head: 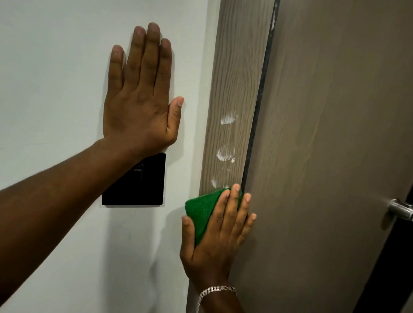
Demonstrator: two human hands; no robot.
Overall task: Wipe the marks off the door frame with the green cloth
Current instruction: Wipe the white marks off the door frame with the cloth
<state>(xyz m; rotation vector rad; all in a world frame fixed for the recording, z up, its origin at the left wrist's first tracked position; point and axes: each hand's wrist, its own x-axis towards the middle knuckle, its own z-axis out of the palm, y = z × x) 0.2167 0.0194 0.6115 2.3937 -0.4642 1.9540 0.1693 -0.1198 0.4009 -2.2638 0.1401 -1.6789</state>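
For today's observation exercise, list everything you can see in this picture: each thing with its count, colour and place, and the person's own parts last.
wall: one, pale white, left side.
switch plate: one, black, on the wall below the left hand, partly behind the forearm.
door frame: one, light wood grain, upright at the middle.
marks: three white smears showing, stacked down the frame above the cloth.
door: one, grey-brown, right of the frame.
door handle: one, silver metal, right edge of the door.
green cloth: one, green, folded, pressed on the frame under the right hand.
bracelet: one, silver chain, on the right wrist.
left hand: flat on the wall, fingers spread upward.
right hand: flat over the cloth.
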